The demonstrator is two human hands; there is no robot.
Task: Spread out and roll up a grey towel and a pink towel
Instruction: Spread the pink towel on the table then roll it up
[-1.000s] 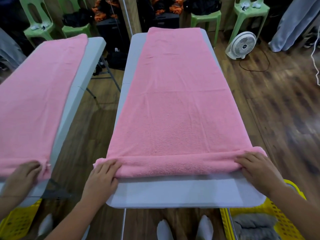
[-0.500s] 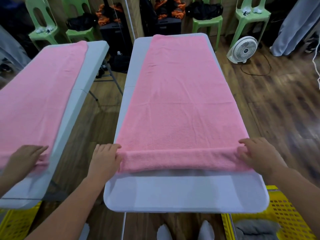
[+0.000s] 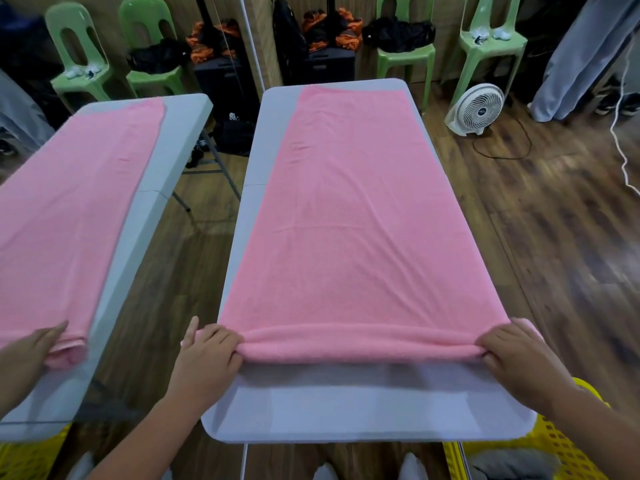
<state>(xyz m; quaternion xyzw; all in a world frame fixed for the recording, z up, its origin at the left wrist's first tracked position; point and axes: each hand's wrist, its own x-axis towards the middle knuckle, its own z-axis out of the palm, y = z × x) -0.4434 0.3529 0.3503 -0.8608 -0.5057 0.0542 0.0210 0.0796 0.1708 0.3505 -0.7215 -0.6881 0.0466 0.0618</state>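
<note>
Pink towel (image 3: 349,216) is gripped at both ends of its rolled near edge: left hand (image 3: 204,358) has fingers curled over the left end of the roll, thumb sticking up and away; right hand (image 3: 519,358) has fingers bent down and pressed onto the right end, pinching the roll against the table (image 3: 363,417). Both hands are closed on fabric, not spread flat. Roll is thin, only a few turns by the look of it, and lies across the towel's width near the front of the table, a bare strip of tabletop between it and the near edge. Rest of the towel lies flat and mostly smooth, running all the way to the far end, so I'd judge the rolling barely started. To do this step well: keep both hands level so the roll advances square to the long edges, since a lead on one side will cone it. Keep pressure down and forward, tuck tight each turn, reset fingers on top of the roll rather than dragging the towel back. A few faint creases mid-towel likely want smoothing before the roll reaches them. Grey towel (image 3: 512,465) sits in the yellow basket (image 3: 554,441) at lower right, beside the table. Mirror (image 3: 104,237) on the left repeats the scene; ignore it.
</note>
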